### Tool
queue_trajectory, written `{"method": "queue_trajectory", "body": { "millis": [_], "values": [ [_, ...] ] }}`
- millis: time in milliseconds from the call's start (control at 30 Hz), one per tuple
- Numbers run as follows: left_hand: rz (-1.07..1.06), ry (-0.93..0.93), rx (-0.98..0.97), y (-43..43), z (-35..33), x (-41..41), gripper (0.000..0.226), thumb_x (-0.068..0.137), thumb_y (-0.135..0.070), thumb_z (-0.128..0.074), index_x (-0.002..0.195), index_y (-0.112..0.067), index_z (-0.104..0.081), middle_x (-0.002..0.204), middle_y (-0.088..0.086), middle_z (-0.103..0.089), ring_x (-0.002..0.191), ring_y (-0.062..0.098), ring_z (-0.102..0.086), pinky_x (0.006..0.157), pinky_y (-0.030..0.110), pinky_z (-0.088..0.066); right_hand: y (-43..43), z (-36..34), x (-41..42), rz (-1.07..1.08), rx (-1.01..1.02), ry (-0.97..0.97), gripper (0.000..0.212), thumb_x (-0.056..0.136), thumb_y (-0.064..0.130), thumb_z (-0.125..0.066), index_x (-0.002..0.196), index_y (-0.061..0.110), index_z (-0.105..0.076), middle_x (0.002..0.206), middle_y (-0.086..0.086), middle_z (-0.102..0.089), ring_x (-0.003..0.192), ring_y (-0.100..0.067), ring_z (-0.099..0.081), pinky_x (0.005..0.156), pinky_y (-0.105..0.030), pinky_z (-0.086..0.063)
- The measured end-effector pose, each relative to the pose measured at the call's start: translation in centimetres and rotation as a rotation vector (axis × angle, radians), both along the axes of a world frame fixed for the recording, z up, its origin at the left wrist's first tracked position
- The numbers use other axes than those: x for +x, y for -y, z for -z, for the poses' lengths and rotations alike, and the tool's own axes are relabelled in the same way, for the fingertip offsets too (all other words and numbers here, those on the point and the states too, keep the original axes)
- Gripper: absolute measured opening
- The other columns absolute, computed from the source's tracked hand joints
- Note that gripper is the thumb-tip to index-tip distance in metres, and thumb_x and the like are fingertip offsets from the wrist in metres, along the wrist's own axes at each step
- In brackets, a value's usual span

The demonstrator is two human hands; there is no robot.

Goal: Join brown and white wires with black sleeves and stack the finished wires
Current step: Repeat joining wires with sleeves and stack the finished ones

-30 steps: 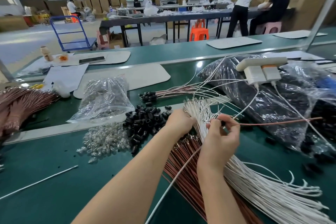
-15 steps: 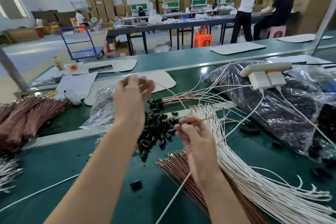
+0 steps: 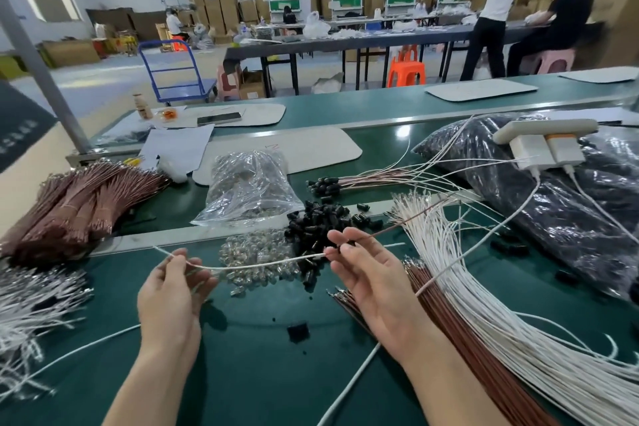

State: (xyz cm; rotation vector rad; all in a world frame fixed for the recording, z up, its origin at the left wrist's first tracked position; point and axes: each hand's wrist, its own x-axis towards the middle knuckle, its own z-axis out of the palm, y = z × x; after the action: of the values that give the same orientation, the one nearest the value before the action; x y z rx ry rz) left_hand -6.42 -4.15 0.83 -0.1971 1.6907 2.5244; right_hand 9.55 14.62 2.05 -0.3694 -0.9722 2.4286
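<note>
A white wire stretches between both hands above the green bench. My left hand pinches its left end, palm up. My right hand pinches its right end together with a brown wire that runs up and to the right. Behind the hands lies a heap of black sleeves. Loose brown wires and white wires fan out at the right. Finished wires with black sleeves lie stacked further back.
Small glass bulbs lie loose and in a clear bag. Bundled brown wires and white wires fill the left. A dark plastic bag with a power strip sits right. One black sleeve lies near me.
My left hand came down from above the bag and now holds the white wire's left end. My right hand shifted right, and the white wire is pulled out between both hands.
</note>
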Motion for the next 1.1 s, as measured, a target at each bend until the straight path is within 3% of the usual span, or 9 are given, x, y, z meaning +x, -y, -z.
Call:
{"method": "queue_trajectory", "body": {
  "millis": [167,233,300,400,533,600,733,867,1100],
  "values": [
    [-0.221,-0.016,-0.203,1.7,0.3,-1.3,0.014,0.104,-0.012,-0.046,0.097,-0.009,-0.057,0.099,0.013,-0.059,0.051,0.003,-0.060,0.057,0.022,-0.054,0.4,0.6,-0.6,0.000,0.088,0.084,0.020,0.092,-0.007,-0.059,0.106,0.003,-0.068,0.105,-0.019,-0.075,0.084,-0.020,-0.072,0.072,-0.024,-0.059],
    [-0.293,-0.076,-0.529,1.5,0.4,-0.8,0.035,0.100,-0.015,-0.050,0.130,0.004,-0.047,0.130,0.026,-0.050,0.073,0.018,-0.064,0.077,0.032,-0.048,0.6,0.8,-0.9,-0.008,0.120,0.102,0.020,0.092,-0.007,-0.059,0.107,0.003,-0.068,0.105,-0.019,-0.075,0.085,-0.020,-0.073,0.072,-0.023,-0.059],
    [-0.349,-0.353,-0.800,0.9,0.3,0.5,0.056,0.098,-0.014,-0.054,0.146,0.005,-0.031,0.149,0.030,-0.029,0.117,0.034,-0.046,0.102,0.039,-0.037,0.6,1.0,-1.0,-0.012,0.151,0.116,0.020,0.093,-0.006,-0.059,0.107,0.004,-0.068,0.106,-0.018,-0.075,0.086,-0.020,-0.073,0.073,-0.022,-0.058],
    [-0.076,-0.769,-1.017,-0.8,0.2,3.3,0.049,0.100,-0.020,-0.054,0.146,-0.008,-0.044,0.150,0.014,-0.040,0.140,0.023,-0.031,0.116,0.035,-0.026,0.7,1.2,-1.2,-0.022,0.175,0.121,0.020,0.094,-0.007,-0.058,0.105,0.007,-0.069,0.105,-0.017,-0.076,0.085,-0.018,-0.073,0.073,-0.021,-0.057],
    [0.337,-1.080,-1.112,-3.1,0.9,5.9,0.035,0.100,-0.021,-0.061,0.134,-0.016,-0.063,0.131,-0.002,-0.065,0.129,0.015,-0.053,0.119,0.033,-0.026,0.8,1.2,-1.2,-0.037,0.178,0.113,0.023,0.095,-0.007,-0.056,0.106,0.008,-0.070,0.105,-0.016,-0.076,0.082,-0.017,-0.072,0.072,-0.021,-0.057],
    [0.424,-1.151,-1.096,-3.5,1.1,6.3,0.025,0.099,-0.019,-0.064,0.123,-0.019,-0.069,0.115,-0.007,-0.071,0.111,0.016,-0.064,0.110,0.032,-0.036,0.7,1.1,-1.1,-0.046,0.180,0.104,0.026,0.095,-0.007,-0.056,0.106,0.010,-0.072,0.107,-0.016,-0.075,0.081,-0.017,-0.071,0.071,-0.021,-0.057],
    [0.451,-1.015,-0.994,-3.1,1.1,6.3,0.015,0.101,-0.034,-0.056,0.112,-0.033,-0.066,0.100,-0.025,-0.066,0.086,0.001,-0.063,0.077,0.029,-0.053,0.6,1.0,-1.1,-0.007,0.167,0.078,0.036,0.094,-0.008,-0.056,0.103,0.018,-0.079,0.099,-0.005,-0.072,0.081,-0.018,-0.070,0.072,-0.023,-0.057],
    [0.383,-0.896,-0.876,-2.7,1.3,5.7,0.009,0.100,-0.036,-0.050,0.093,-0.039,-0.056,0.077,-0.021,-0.062,0.061,0.008,-0.056,0.056,0.025,-0.043,-0.6,0.7,-0.6,0.107,0.049,0.046,0.034,0.094,-0.006,-0.053,0.108,0.013,-0.078,0.089,-0.005,-0.066,0.078,-0.017,-0.068,0.073,-0.026,-0.059],
    [0.467,-0.943,-0.873,-2.6,1.5,6.0,0.015,0.098,-0.028,-0.052,0.088,-0.039,-0.049,0.061,-0.011,-0.055,0.048,0.013,-0.047,0.049,0.018,-0.035,-1.6,0.7,0.0,0.153,-0.201,0.007,0.028,0.098,0.004,-0.050,0.115,0.000,-0.072,0.093,-0.011,-0.061,0.078,-0.016,-0.065,0.073,-0.024,-0.059]
  ]
}}
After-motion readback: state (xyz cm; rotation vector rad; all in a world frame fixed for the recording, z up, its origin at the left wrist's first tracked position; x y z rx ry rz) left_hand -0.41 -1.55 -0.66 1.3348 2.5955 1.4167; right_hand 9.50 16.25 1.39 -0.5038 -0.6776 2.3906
